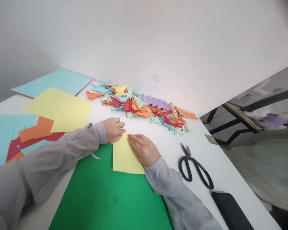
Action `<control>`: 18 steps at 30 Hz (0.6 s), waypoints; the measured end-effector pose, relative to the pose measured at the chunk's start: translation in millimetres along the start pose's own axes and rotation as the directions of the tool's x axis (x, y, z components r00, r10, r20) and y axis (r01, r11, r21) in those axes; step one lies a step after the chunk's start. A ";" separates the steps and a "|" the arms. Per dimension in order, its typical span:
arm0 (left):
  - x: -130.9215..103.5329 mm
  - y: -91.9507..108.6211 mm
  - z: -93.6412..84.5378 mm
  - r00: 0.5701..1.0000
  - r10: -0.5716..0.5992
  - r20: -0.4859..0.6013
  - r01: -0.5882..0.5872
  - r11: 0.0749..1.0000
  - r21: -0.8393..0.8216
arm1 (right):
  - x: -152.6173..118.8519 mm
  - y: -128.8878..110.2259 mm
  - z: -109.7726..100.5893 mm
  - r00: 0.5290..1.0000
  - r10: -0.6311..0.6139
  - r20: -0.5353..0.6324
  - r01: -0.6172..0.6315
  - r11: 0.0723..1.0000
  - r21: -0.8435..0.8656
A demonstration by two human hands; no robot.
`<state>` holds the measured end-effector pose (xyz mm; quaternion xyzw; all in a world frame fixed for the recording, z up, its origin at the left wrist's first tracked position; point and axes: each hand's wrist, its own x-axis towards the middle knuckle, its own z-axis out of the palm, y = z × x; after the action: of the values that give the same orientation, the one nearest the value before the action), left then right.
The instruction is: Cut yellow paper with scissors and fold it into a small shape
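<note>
Nearest us, the green sheet point(105, 198) spreads at 6 o'clock beneath the yellow paper point(126, 156). That paper sits between our hands, its near part over the green; its long axis runs roughly from 6 to 12, the wide straight edge towards us and the narrow tip pointing away. At 4 o'clock from it lies a flat black object point(231, 209), and at 3 the scissors point(190, 157), blades aimed at 11. Our right hand point(145, 148) lays its fingers together along the paper's right edge; our left hand point(113, 129) curls its fingertips to the tip, though we cannot tell whether they pinch it. Beyond, coloured scraps point(36, 131) lie at 9, a larger yellow sheet point(62, 107) at 10, and folded paper shapes point(134, 105) from 12 to 2.
</note>
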<state>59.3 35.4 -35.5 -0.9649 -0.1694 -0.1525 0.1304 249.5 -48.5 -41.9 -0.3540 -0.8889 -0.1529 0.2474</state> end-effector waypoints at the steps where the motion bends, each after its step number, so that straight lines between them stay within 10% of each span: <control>1: 0.0 0.1 0.3 1.000 -0.001 -0.005 0.001 1.000 0.003 | 0.1 -0.1 -0.2 1.000 -0.002 0.005 0.002 1.000 -0.005; 18: -0.2 0.4 -1.1 1.000 -0.004 -0.020 0.004 1.000 0.000 | -1.5 0.3 -0.4 0.997 -0.010 0.074 0.012 1.000 -0.017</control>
<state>58.9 34.7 -34.6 -0.9631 -0.1700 -0.1622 0.1316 250.8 -49.3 -42.3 -0.3566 -0.8980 -0.1487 0.2105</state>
